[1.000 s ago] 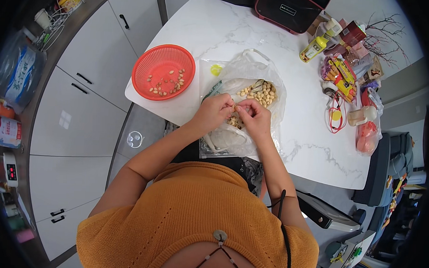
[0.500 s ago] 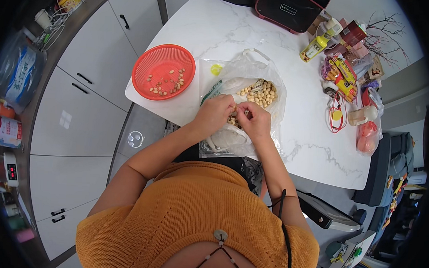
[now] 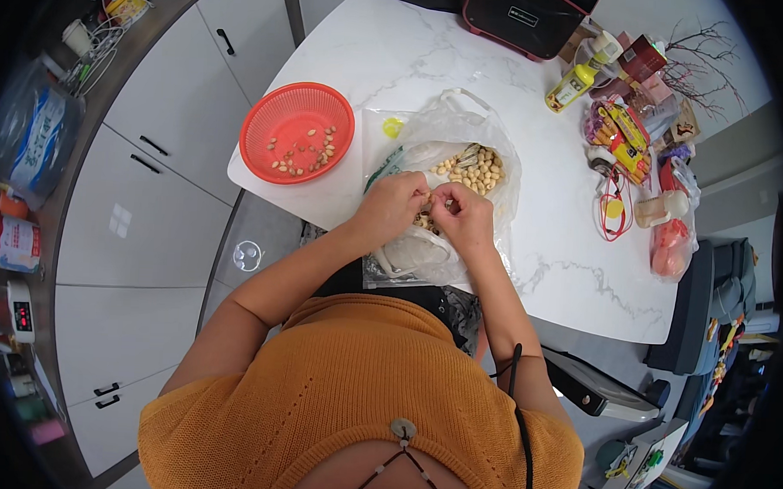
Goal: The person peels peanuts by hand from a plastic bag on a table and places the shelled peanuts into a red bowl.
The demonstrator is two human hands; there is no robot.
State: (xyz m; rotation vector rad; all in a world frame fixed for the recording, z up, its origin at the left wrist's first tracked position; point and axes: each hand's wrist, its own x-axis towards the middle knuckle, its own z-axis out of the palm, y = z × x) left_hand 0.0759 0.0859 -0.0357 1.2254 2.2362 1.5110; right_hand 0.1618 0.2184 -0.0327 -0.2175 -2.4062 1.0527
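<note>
White marble table (image 3: 530,277) carries a clear bag (image 3: 466,143) of peanuts (image 3: 475,168). Over the bag's near edge, the left hand (image 3: 393,205) and right hand (image 3: 461,214) meet, fingertips pinched on 1 small peanut (image 3: 430,196) between them. A red basket (image 3: 297,132) with a few kernels sits to the left.

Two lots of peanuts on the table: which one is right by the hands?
The pile of peanuts on the clear plastic bag, just beyond both hands. The other lot lies scattered in the red basket, well to the left.
</note>
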